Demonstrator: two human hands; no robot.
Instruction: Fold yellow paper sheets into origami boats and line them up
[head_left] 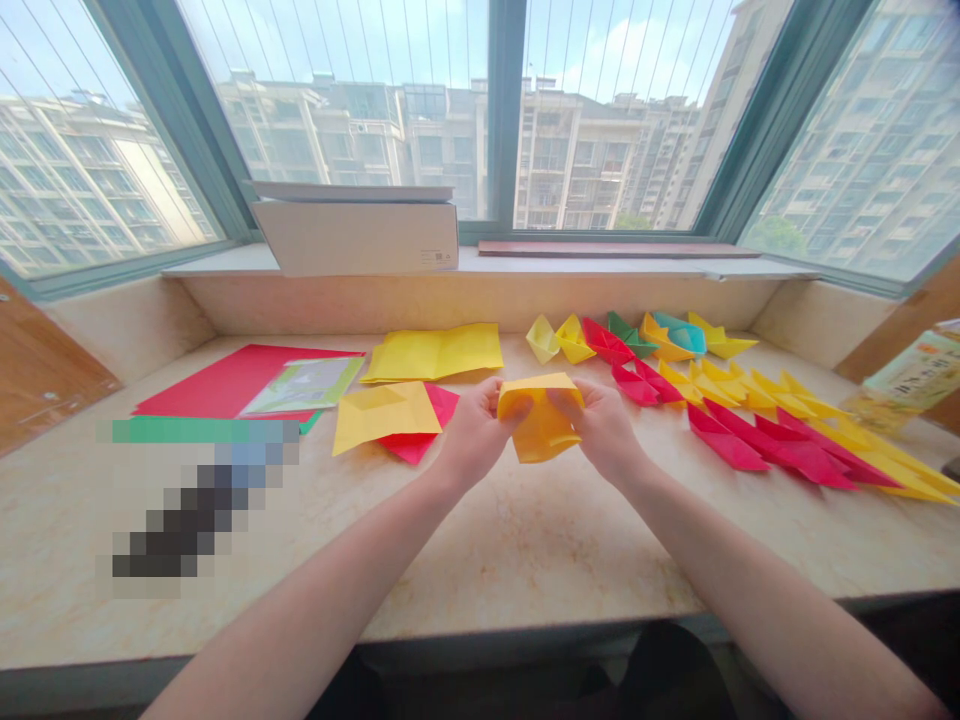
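Note:
Between my two hands, above the stone counter point(480, 560), a partly folded piece of orange-yellow paper point(544, 425) is held up. My left hand point(480, 428) grips its left side, and my right hand point(609, 430) grips its right side; the fingers of both are bent around the paper's edges. Just left of my left hand lie a yellow paper sheet point(390, 415) and a red sheet point(409, 447) partly under it. Folded paper boats stand to the right of my right hand, the nearest being a red boat point(641, 384).
Several yellow boats point(720, 383) and red boats point(802, 450) fill the right side. Behind on the left are creased yellow sheets point(442, 350), red paper point(217, 380) and a clear packet point(307, 385). A white box point(360, 235) sits on the sill. A pixelated patch covers something at front left.

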